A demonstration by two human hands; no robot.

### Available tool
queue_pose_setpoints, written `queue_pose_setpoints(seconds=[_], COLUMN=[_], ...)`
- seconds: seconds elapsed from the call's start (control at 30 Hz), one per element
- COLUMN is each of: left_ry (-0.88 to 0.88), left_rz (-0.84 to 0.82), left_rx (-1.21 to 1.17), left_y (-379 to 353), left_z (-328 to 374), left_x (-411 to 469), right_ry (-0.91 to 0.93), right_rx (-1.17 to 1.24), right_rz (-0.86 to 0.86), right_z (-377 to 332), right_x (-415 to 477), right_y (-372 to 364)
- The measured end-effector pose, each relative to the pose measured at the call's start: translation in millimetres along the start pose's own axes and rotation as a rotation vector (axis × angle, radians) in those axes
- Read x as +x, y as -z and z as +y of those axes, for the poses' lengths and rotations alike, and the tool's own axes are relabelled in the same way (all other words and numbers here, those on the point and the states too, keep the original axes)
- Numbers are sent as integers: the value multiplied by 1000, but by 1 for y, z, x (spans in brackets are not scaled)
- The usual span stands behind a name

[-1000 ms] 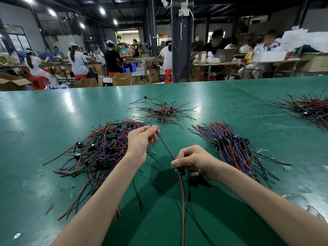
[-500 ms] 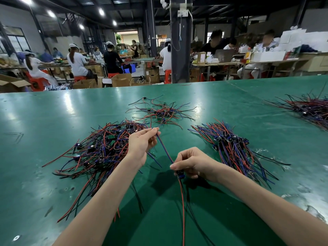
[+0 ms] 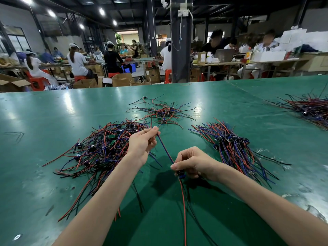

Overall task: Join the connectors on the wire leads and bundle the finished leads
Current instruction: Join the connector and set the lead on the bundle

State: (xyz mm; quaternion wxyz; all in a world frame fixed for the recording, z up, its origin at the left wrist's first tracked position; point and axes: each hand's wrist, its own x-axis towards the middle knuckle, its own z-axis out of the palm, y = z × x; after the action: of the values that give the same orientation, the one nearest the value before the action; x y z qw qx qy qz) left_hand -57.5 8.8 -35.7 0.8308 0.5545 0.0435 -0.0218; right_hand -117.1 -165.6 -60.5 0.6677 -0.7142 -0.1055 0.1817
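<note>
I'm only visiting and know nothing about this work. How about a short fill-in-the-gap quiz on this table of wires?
1. The top of the table is ____ in colour.
2. The left hand and the right hand hold one wire stretched between them; the connector is pinched by the ____ hand.
3. Below the connector hang two leads, one black and one ____.
4. The tangled pile lies by the left hand, the tidier pile by the ____ hand.
Missing words: green; right; red; right.

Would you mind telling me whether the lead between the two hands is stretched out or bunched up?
Stretched out: the blue lead runs straight from the left hand to the right hand.
</note>
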Motion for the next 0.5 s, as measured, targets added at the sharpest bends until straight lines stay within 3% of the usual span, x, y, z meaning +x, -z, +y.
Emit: queue_pose_setpoints(seconds=[0.5], left_ry=[-1], left_rz=[-28], left_rx=[-40], left_y=[-1], left_z=[1], left_x=[1], right_ry=[-17], right_rx=[21], right_rz=[-11], right_z=[0], right_x=[1], right_y=[2])
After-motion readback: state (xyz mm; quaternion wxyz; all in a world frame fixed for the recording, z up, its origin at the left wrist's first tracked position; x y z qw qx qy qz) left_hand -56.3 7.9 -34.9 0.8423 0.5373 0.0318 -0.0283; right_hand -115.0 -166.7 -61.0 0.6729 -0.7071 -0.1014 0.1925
